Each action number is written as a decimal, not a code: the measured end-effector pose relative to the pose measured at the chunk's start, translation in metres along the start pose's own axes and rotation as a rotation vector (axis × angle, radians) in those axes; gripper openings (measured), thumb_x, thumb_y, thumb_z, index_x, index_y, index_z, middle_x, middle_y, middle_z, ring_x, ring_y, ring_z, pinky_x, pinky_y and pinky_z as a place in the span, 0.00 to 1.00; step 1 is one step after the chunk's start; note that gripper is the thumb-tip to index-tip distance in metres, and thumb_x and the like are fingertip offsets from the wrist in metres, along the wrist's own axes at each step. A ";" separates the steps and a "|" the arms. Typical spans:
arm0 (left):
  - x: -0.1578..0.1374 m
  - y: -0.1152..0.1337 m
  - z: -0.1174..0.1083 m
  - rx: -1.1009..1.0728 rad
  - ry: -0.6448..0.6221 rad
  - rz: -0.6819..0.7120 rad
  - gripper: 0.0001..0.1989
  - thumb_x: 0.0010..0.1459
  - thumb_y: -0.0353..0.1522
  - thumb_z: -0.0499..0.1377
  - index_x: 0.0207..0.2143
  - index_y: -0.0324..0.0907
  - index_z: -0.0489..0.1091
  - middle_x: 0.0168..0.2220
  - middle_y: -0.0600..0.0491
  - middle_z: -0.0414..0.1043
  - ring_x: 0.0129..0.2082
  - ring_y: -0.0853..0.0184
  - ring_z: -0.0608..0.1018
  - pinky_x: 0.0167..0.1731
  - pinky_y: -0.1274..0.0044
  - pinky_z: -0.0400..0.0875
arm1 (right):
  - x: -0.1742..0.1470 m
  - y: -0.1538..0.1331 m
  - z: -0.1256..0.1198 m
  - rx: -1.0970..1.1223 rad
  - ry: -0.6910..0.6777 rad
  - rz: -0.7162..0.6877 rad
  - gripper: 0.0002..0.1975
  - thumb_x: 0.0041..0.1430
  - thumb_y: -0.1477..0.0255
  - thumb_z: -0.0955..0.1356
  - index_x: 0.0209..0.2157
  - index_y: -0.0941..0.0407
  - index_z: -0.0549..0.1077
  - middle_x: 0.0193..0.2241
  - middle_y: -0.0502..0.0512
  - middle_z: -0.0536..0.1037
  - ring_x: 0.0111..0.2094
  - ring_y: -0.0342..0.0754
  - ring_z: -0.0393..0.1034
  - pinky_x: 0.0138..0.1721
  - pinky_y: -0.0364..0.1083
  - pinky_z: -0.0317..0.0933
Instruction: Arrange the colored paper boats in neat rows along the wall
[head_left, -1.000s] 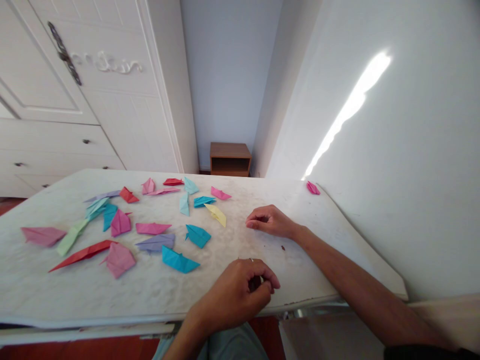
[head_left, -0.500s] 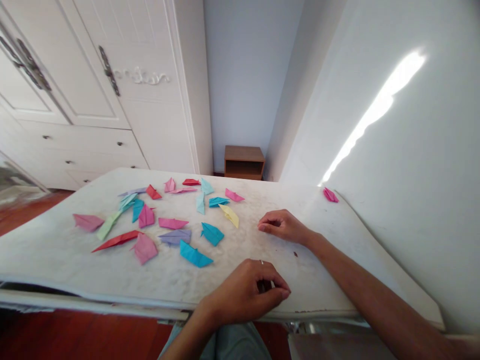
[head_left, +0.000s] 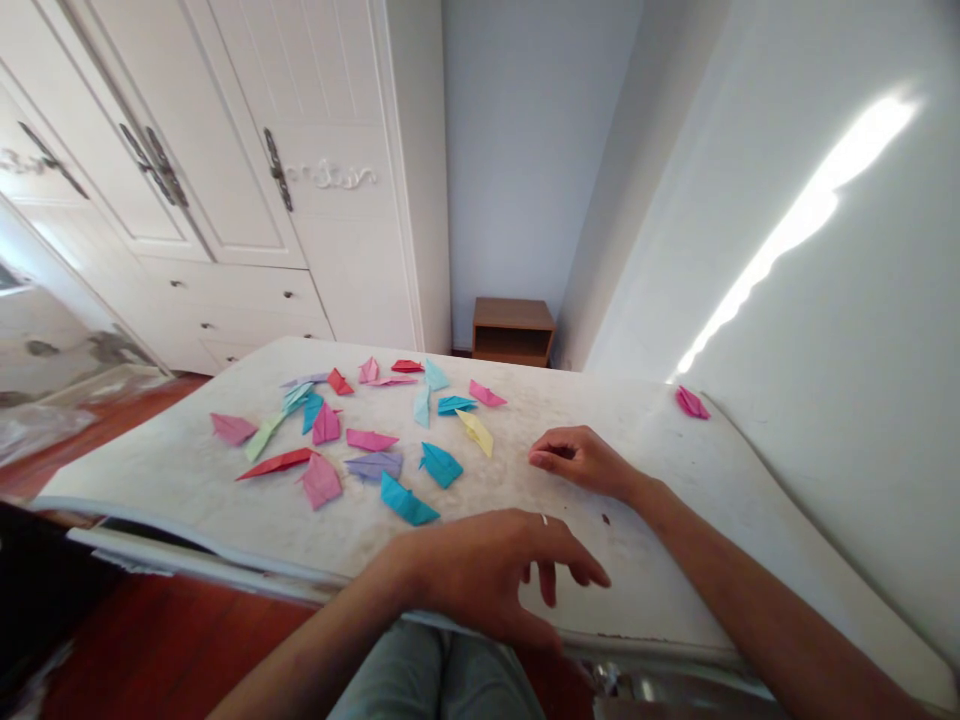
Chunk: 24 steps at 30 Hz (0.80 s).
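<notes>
My left hand (head_left: 499,572) hovers over the table's near edge, fingers and thumb spread apart, holding nothing. Farther out, my right hand (head_left: 583,460) rests on the white tabletop (head_left: 517,500) with its fingers curled in to the thumb; no object shows in it. Nearest to the right hand lies a yellow folded-paper piece (head_left: 475,432). A bright blue folded-paper boat (head_left: 407,500) lies just beyond my left hand, with another blue paper piece (head_left: 441,465) behind it. A lilac one (head_left: 374,466) and a pink one (head_left: 322,481) lie to the left.
Several more folded papers, among them a red one (head_left: 276,463) and a green one (head_left: 265,436), spread over the table's left half. A magenta folded paper (head_left: 691,403) sits by the right wall. Beyond the table stand a white wardrobe (head_left: 352,250) and a small brown cabinet (head_left: 514,313).
My left hand has opened from a loose curl, its fingers now spreading. My right hand keeps its curled shape on the table. The view has shifted left; the papers lie as before.
</notes>
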<state>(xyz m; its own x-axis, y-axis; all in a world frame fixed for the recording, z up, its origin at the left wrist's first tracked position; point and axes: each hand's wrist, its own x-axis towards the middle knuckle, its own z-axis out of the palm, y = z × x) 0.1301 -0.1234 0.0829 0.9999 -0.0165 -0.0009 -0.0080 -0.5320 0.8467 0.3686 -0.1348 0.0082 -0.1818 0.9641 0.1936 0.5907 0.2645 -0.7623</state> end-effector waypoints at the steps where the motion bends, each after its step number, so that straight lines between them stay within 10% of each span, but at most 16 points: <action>1: 0.001 -0.003 -0.006 0.039 0.048 -0.031 0.21 0.53 0.34 0.65 0.50 0.42 0.72 0.45 0.49 0.74 0.34 0.68 0.75 0.35 0.78 0.71 | 0.000 0.000 0.000 -0.001 0.000 -0.009 0.21 0.61 0.55 0.67 0.32 0.60 0.78 0.27 0.55 0.76 0.26 0.43 0.64 0.26 0.41 0.56; 5: 0.005 -0.030 -0.037 0.431 0.350 -0.143 0.17 0.57 0.30 0.59 0.49 0.38 0.71 0.46 0.47 0.74 0.40 0.65 0.76 0.46 0.72 0.69 | 0.002 0.001 0.003 -0.011 0.019 -0.030 0.21 0.61 0.55 0.66 0.30 0.60 0.77 0.24 0.53 0.73 0.24 0.42 0.62 0.25 0.41 0.54; 9: 0.010 -0.062 -0.072 0.861 0.365 -0.296 0.21 0.54 0.24 0.55 0.51 0.35 0.71 0.53 0.42 0.71 0.53 0.55 0.71 0.55 0.64 0.62 | 0.004 0.002 0.005 -0.024 0.030 -0.017 0.22 0.61 0.55 0.66 0.29 0.61 0.77 0.23 0.53 0.73 0.24 0.42 0.61 0.24 0.41 0.54; 14: 0.010 -0.086 -0.093 0.912 0.181 -0.339 0.21 0.51 0.24 0.56 0.49 0.37 0.73 0.47 0.45 0.75 0.51 0.59 0.73 0.54 0.70 0.64 | 0.004 -0.001 0.003 -0.050 0.022 -0.026 0.20 0.61 0.57 0.66 0.30 0.60 0.77 0.26 0.54 0.75 0.26 0.43 0.64 0.26 0.41 0.56; 24: 0.007 -0.085 -0.089 0.852 0.259 -0.296 0.12 0.60 0.30 0.53 0.40 0.40 0.76 0.38 0.47 0.77 0.40 0.61 0.76 0.41 0.73 0.66 | 0.005 0.003 0.005 -0.048 0.036 -0.033 0.18 0.61 0.59 0.66 0.29 0.60 0.77 0.23 0.52 0.73 0.24 0.42 0.62 0.25 0.41 0.53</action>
<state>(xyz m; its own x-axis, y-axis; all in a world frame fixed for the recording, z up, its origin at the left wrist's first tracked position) 0.1390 -0.0031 0.0585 0.9342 0.3530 0.0516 0.3416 -0.9269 0.1555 0.3655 -0.1297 0.0040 -0.1740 0.9548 0.2410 0.6222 0.2963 -0.7246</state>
